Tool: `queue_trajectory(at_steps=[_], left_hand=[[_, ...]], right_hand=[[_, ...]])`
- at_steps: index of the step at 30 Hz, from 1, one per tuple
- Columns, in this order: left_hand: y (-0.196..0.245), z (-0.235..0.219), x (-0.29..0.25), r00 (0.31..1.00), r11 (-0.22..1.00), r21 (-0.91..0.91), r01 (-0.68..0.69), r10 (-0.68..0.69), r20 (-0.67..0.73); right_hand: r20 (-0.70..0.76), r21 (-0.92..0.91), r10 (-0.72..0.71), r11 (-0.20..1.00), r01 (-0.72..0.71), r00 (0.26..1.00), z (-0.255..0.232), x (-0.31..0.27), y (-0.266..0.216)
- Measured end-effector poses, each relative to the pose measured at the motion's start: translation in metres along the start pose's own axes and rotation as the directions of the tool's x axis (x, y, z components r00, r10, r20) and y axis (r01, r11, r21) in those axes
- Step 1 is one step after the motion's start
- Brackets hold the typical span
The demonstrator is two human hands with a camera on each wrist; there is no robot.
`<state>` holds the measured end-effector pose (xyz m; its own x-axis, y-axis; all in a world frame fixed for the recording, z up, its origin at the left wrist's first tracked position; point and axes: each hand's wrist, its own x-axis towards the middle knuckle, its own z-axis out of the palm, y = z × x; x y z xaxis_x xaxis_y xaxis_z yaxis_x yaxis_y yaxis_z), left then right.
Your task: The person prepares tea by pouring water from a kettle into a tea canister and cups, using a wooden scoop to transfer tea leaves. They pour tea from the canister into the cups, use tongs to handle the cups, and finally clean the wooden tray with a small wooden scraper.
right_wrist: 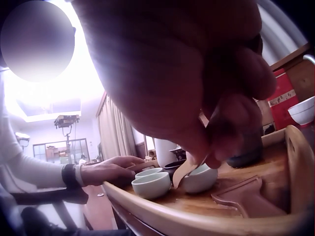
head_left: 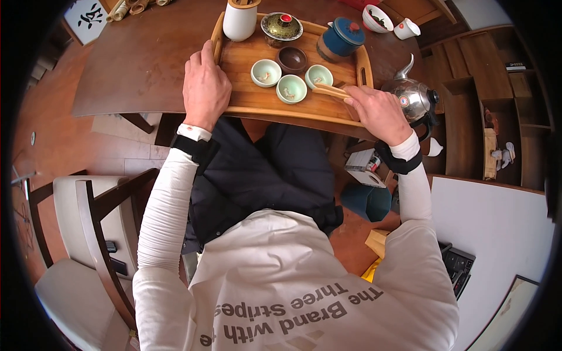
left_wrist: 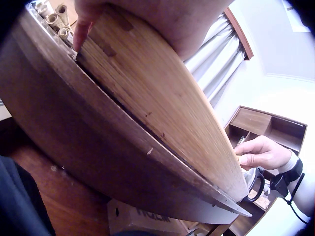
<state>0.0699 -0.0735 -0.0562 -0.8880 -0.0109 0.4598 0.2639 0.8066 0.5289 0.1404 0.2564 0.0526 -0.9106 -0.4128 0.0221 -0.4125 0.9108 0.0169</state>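
Observation:
On a wooden tray [head_left: 246, 102] stand three pale green cups [head_left: 291, 89], a dark brown cup [head_left: 292, 60], a patterned lidded bowl [head_left: 281, 29], a white canister [head_left: 239, 22] and a blue lidded pot [head_left: 341, 40]. My right hand [head_left: 383, 114] pinches wooden tongs [head_left: 331, 90], whose tips are at the rightmost green cup [head_left: 319, 76]; in the right wrist view the tongs [right_wrist: 184, 173] overlap that cup [right_wrist: 201, 179]. My left hand [head_left: 206, 88] rests on the tray's left edge, fingers pointing away; its grip is partly hidden.
A steel kettle [head_left: 410, 96] stands right of the tray. Behind are a white bowl [head_left: 377, 19] and a small white pitcher [head_left: 407, 28]. A flat brown tool [right_wrist: 248, 196] lies on the tray's right side. Rolled scrolls [head_left: 119, 10] lie at the table's back left.

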Motion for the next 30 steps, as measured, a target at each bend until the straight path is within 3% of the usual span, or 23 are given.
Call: queue_trajectory(at_steps=[5, 9, 11, 17, 30], left_hand=[[-0.001, -0.001, 0.002, 0.999, 1.0, 0.003, 0.023, -0.023, 0.023], [-0.002, 0.001, 0.001, 1.0, 1.0, 0.0, -0.014, 0.014, 0.022], [-0.001, 0.001, 0.001, 0.999, 1.0, 0.004, -0.014, 0.014, 0.03], [-0.001, 0.0, 0.0, 0.999, 1.0, -0.012, -0.007, 0.008, 0.041], [-0.002, 0.001, 0.001, 1.0, 1.0, -0.013, 0.005, -0.005, 0.026]], right_hand=[[0.01, 0.111, -0.016, 0.994, 0.015, 1.0, -0.014, -0.001, 0.0], [-0.041, 0.165, 0.049, 0.985, -0.042, 0.998, -0.026, -0.009, -0.004], [-0.09, 0.175, -0.006, 0.984, 0.022, 0.996, -0.026, -0.01, -0.007], [-0.025, 0.152, -0.109, 0.982, 0.112, 0.994, -0.018, 0.0, -0.027], [0.0, 0.013, -0.19, 0.982, 0.19, 0.982, -0.016, 0.01, -0.035]])
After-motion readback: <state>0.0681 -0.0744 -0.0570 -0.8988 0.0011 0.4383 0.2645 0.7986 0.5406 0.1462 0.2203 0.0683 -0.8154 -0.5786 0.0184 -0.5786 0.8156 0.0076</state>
